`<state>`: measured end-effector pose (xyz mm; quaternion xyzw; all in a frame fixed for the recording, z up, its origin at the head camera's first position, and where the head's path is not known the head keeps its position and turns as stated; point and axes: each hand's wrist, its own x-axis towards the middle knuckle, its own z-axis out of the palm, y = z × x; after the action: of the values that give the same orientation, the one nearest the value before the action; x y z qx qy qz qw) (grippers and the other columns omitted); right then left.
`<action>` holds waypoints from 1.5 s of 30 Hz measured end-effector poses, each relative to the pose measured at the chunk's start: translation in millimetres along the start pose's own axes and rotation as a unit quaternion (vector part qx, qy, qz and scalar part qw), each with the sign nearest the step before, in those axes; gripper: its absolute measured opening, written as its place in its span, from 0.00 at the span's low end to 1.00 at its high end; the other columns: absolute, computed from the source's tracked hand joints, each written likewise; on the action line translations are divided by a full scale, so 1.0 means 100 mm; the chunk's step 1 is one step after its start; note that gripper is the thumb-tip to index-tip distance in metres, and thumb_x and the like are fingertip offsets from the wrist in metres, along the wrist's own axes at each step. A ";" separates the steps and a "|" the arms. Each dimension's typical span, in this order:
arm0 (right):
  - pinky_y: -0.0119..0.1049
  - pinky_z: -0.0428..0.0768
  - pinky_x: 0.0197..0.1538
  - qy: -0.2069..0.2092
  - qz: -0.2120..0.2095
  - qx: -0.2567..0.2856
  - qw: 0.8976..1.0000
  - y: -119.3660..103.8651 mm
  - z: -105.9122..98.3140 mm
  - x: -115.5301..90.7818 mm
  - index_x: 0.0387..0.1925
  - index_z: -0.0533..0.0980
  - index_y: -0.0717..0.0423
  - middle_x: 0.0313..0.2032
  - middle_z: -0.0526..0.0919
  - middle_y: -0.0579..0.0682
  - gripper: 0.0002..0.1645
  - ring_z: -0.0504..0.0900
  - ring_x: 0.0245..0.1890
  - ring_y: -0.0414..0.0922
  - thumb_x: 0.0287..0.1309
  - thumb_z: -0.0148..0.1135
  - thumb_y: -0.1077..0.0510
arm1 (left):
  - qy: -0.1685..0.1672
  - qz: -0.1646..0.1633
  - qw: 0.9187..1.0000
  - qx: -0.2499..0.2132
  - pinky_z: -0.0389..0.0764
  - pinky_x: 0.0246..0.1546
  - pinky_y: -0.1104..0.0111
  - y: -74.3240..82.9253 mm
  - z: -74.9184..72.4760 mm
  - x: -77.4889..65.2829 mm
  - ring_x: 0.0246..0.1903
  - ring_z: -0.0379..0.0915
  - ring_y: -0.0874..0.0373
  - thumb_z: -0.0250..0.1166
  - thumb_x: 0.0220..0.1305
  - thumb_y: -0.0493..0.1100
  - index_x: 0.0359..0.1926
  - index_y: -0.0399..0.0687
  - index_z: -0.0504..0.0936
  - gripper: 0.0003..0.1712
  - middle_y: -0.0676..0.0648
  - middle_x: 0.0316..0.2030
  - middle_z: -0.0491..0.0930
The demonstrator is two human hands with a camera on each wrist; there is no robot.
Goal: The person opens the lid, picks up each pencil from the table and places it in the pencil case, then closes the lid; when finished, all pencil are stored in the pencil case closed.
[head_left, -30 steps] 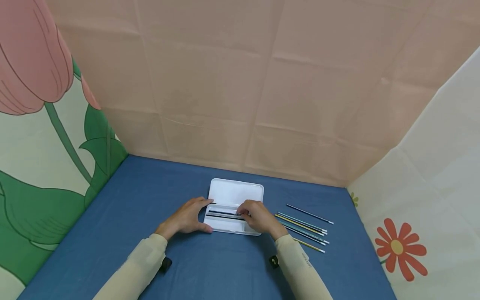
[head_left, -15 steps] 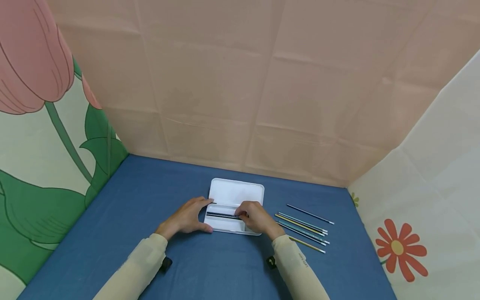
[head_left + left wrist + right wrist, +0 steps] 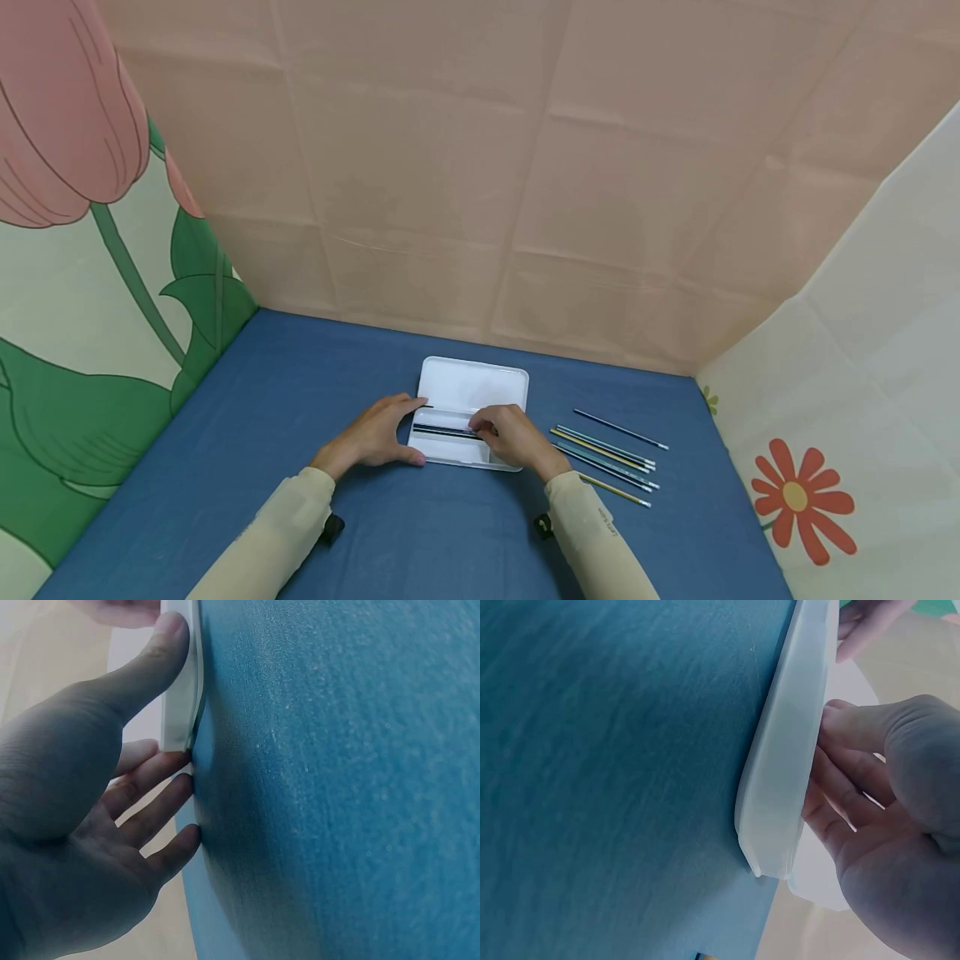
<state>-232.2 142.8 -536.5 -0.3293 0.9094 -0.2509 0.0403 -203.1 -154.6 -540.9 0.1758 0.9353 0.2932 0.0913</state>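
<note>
An open white plastic case (image 3: 472,382) lies on the blue cloth, its lid folded back. Inside, dark slim pencils (image 3: 442,431) lie close together along the tray; their right ends are hidden by my right hand (image 3: 512,435). That hand reaches into the tray, thumb and forefinger pinching at a dark pencil, though the fingertips are partly hidden. My left hand (image 3: 381,431) holds the case's left end, thumb at the front corner and forefinger by the hinge. In the left wrist view the thumb (image 3: 171,645) presses the case's side while the other fingers spread beside its end.
Right of the case lie several loose pencils (image 3: 603,450) in green, yellow and dark colours, most with white ends. One dark pencil (image 3: 621,428) lies apart behind them. A beige cloth wall (image 3: 480,208) rises behind the table, with patterned cloths at both sides.
My right hand has moved slightly left and nearer, bringing a dark pencil in the case close beside another. Little differs over the last half second. The left hand stays in place.
</note>
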 end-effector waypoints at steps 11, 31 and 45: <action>0.49 0.91 0.62 -0.036 0.020 0.033 0.999 -0.01 -0.05 -0.07 0.59 0.89 0.58 0.54 0.95 0.52 0.14 0.93 0.52 0.46 0.77 0.72 0.61 | 0.004 0.008 1.000 0.001 0.78 0.73 0.36 0.00 -0.01 -0.01 0.70 0.77 0.38 0.89 0.58 0.59 0.83 0.42 0.73 0.59 0.37 0.71 0.79; 0.62 0.79 0.79 -0.032 0.041 0.064 0.997 -0.05 -0.22 -0.39 0.81 0.74 0.53 0.78 0.80 0.52 0.40 0.81 0.76 0.55 0.76 0.74 0.44 | 0.011 0.004 1.000 0.000 0.77 0.74 0.35 0.01 -0.01 -0.02 0.71 0.77 0.36 0.90 0.57 0.58 0.82 0.43 0.74 0.58 0.36 0.72 0.80; 0.64 0.79 0.78 0.047 0.096 0.049 0.993 0.13 -0.30 -0.92 0.76 0.79 0.50 0.75 0.83 0.51 0.37 0.81 0.78 0.57 0.72 0.79 0.47 | 0.011 0.008 1.000 -0.009 0.77 0.74 0.35 0.02 -0.02 -0.03 0.72 0.77 0.35 0.90 0.56 0.58 0.83 0.43 0.74 0.59 0.35 0.72 0.80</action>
<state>-175.2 220.6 -525.2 -0.2265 0.9243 -0.3049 0.0376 -200.4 -154.8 -537.8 0.1787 0.9323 0.3040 0.0800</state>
